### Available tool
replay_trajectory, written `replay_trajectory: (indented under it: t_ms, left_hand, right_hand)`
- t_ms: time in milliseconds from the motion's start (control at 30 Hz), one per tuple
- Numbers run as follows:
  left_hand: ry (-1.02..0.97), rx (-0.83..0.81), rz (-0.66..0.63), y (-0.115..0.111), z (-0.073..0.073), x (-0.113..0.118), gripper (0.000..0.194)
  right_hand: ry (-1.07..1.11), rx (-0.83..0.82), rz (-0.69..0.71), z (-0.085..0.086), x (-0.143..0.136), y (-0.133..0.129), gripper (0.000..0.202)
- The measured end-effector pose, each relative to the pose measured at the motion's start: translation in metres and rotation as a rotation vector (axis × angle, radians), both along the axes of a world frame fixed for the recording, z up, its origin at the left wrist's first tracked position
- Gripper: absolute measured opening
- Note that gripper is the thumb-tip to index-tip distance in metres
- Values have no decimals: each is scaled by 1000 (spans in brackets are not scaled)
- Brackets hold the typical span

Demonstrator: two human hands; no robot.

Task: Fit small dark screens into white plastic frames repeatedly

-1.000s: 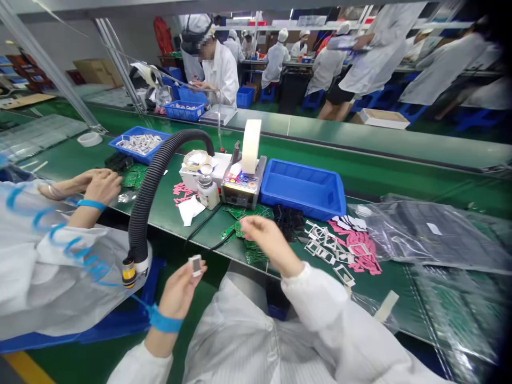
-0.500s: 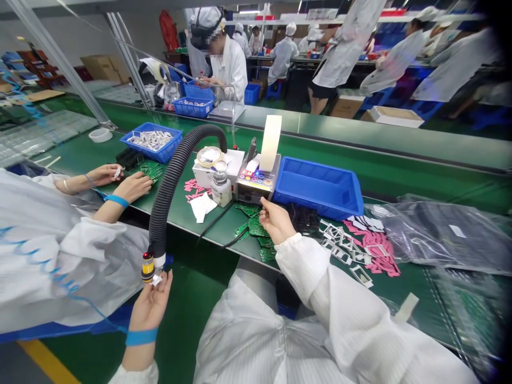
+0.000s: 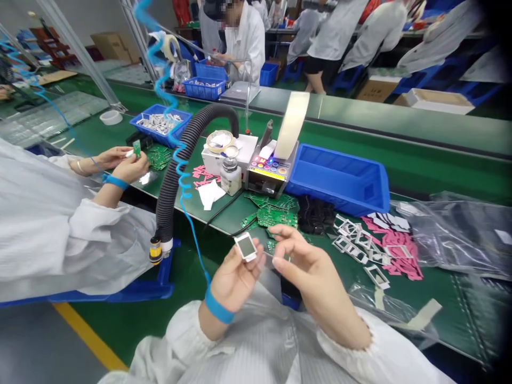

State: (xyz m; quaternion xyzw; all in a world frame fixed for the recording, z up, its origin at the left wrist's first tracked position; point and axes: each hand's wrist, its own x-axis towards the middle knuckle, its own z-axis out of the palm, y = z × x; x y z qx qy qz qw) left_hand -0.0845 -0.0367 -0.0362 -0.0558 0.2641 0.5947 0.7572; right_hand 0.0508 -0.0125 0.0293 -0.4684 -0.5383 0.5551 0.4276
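In my left hand (image 3: 232, 280) is a small display screen (image 3: 246, 247) with a dark face and a white frame, pinched at its edges by the fingertips. A blue band goes round that wrist. Just to the right, my right hand (image 3: 314, 272) hovers with curved fingers and a gap between thumb and forefinger; no held thing can be made out there. Behind both hands lie green circuit boards (image 3: 276, 216) on the green bench (image 3: 192, 213). A tape dispenser (image 3: 268, 173) with lit buttons stands farther back.
A blue bin (image 3: 340, 178), black parts (image 3: 316, 213), white frames (image 3: 356, 242) and pink strips (image 3: 400, 250) are at the right. A black hose (image 3: 170, 181) arches at the left, ending in a yellow-black fitting (image 3: 155, 250). A co-worker's hands (image 3: 130, 165) work beyond it.
My left hand has come up and right from the hose end, with the display screen now in it. My right hand has drawn back from the tape dispenser toward it.
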Motion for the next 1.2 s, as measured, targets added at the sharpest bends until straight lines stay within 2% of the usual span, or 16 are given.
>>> replay_trajectory:
  t_ms: [100,200,367,700,867,967,1033,1100,1133,1200]
  left_hand:
    - [29,83,-88,4,28,26,17]
    - [69,139,-131,4,37,38,29]
    - [119,149,-161,3,35,43,34]
    - [82,152,-169,6,36,44,29]
    - [107,134,-145,7,31,46,25]
    - [84,114,-120,9,31,46,24]
    - [80,93,-105,11,34,43,20]
    - [96,24,-115,12,38,38,15]
    - [109,-24,-129,13,39,35,15]
    - [143,-112,-161,12,37,31,16]
  right_hand:
    - [-122,155,10,4,6,-10,11]
    - [-273,328,-101,7,10,-9,11]
    - [-430,465,-229,9,15,-5,13]
    - [-493,472,-257,8,19,0,14]
    - [-574,552,-304,-2,15,5,14]
    - [-637,657,-332,-9,13,8,5]
    - [-701,831,-280,-14,15,8,25]
    - [-816,1024,-88,-19,17,5,38]
    - [-886,1079,31,-21,19,3,43]
    - [-1001,1082,201,-27,23,-1,55]
